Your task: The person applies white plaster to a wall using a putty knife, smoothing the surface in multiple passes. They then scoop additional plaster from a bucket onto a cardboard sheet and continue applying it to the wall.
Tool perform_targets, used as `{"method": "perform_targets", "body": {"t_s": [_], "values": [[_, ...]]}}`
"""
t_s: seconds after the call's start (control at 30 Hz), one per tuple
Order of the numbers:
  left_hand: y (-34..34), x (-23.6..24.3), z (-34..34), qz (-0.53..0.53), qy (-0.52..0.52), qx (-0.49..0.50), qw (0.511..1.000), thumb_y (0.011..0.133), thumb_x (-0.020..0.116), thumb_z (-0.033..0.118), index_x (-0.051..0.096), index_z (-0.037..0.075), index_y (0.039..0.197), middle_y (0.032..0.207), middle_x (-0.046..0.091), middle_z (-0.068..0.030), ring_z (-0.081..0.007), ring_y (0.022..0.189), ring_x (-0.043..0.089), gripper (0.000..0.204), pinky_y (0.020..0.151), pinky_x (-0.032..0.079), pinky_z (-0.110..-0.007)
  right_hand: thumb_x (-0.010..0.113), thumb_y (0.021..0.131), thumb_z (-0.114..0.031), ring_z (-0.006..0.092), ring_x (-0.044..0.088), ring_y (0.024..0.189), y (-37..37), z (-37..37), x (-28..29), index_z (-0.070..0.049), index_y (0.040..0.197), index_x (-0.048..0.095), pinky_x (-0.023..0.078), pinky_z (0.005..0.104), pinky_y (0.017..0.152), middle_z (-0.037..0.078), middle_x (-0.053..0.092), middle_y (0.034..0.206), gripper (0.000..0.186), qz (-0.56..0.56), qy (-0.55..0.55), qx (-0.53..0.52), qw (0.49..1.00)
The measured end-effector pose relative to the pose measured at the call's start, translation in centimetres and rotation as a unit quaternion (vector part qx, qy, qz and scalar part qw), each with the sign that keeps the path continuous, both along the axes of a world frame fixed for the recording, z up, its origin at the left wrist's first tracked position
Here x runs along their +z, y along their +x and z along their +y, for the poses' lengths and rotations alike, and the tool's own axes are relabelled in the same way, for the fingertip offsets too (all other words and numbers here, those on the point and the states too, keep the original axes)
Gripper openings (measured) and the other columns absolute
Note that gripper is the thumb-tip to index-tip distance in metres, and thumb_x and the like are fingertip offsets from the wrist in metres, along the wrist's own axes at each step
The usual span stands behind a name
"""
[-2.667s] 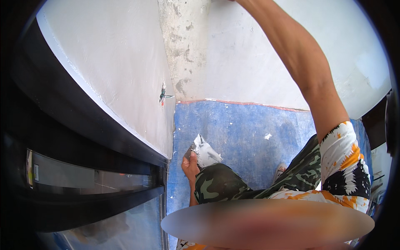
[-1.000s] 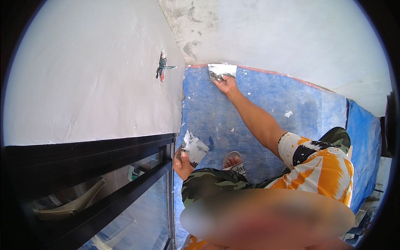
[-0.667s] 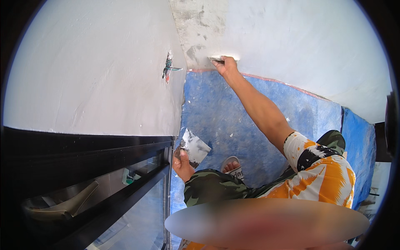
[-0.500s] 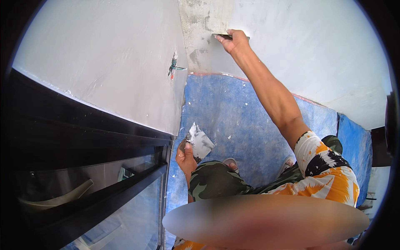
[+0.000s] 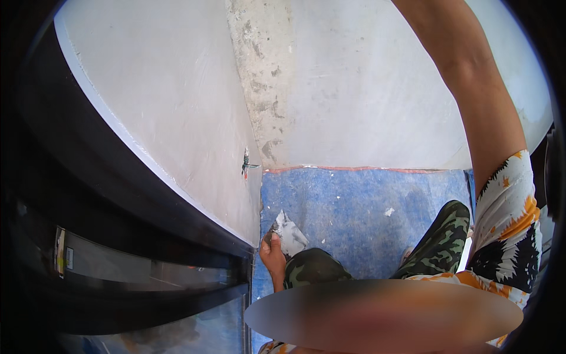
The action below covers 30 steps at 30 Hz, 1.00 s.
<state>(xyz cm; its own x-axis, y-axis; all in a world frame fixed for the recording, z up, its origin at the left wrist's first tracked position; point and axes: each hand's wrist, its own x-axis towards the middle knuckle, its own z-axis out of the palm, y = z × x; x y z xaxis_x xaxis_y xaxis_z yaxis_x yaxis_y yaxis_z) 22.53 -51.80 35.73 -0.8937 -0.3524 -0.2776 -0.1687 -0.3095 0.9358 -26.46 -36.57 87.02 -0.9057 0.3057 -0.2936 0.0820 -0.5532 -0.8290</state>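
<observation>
My left hand (image 5: 272, 253) is closed on a metal putty blade (image 5: 290, 233) smeared with white compound, low beside the left wall and just above my camouflage-clad left knee (image 5: 315, 268). My right arm (image 5: 471, 76) reaches up past the top edge of the view, so the hand and whatever it holds are hidden. Behind it is a pale back wall (image 5: 371, 88), with a rough, grey-blotched strip (image 5: 265, 76) running up beside the inner corner. The left wall (image 5: 153, 88) has a small hole with protruding wires (image 5: 246, 165).
A dark-framed glazed opening (image 5: 147, 236) runs along my left, under the left wall. A blue floor covering (image 5: 354, 218) with white flecks lies beneath my legs, meeting the back wall at a reddish edge. A dark upright object (image 5: 549, 165) stands at the far right rim.
My right hand has risen from the foot of the back wall with its blade and left the top of the view, which has tilted upward. My left hand still grips its blade.
</observation>
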Motion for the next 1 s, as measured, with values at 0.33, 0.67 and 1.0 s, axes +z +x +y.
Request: {"method": "perform_targets", "body": {"t_s": [0.33,0.67,1.0], "values": [[-8.5,10.5,2.1,-0.047,0.491,-0.024,0.870,0.099,0.050,0.028,0.060,0.001,0.119,0.107,0.069,-0.0099,-0.0255,0.096,0.067,0.035,0.078,0.054,-0.039,0.045,0.099,-0.011,0.0310,0.063,0.110,20.4,3.0,-6.9,0.008,0.125,0.046,0.051,0.0481,0.100,0.021,0.063,0.111,0.033,0.310,0.294,0.297,0.854],[-13.1,14.8,6.7,-0.013,0.568,-0.185,0.801,0.097,0.052,0.021,0.061,0.004,0.117,0.100,0.067,-0.0089,-0.0188,0.088,0.066,0.027,0.066,0.057,-0.032,0.055,0.086,-0.004,0.0350,0.067,0.097,32.6,16.5,-21.3,-0.016,0.134,0.055,0.058,0.0422,0.073,0.019,0.063,0.114,0.049,0.273,0.789,0.410,0.368],[-9.8,12.0,6.7,-0.024,0.475,-0.076,0.876,0.099,0.049,0.026,0.061,0.007,0.120,0.103,0.068,-0.0054,-0.0196,0.092,0.066,0.031,0.080,0.054,-0.034,0.038,0.100,-0.014,0.0361,0.049,0.124,9.3,26.1,2.4,-0.010,0.137,0.043,0.037,0.0641,0.101,0.018,0.055,0.128,0.038,0.149,0.927,-0.195,0.285]]}}
